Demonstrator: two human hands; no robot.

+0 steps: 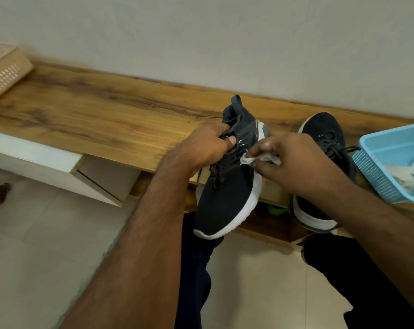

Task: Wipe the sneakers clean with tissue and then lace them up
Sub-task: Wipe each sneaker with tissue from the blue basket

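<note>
- A beige basket [4,72] sits at the upper left of the frame on the worktop [87,108]; between it and the shoes lies a long bare stretch of wood, backed by the wall, its front edge running diagonally down to the right.
- The left hand [206,144] is curled round the collar and laces of the held sneaker [227,191], at frame centre; its toe hangs out past the worktop's front edge, over the person's legs.
- The right hand [296,162] pinches a crumpled tissue [248,159] against that shoe's side, just above the white sole. Wiping looks to be under way; lacing is not yet begun, and its laces look loose.
- The second sneaker [324,136] rests on the worktop, partly hidden by the right arm, heel over the edge; I cannot tell whether it is wiped.
- A blue basket [367,167] at the right edge, touching or just beside that shoe, crowds that side.
</note>
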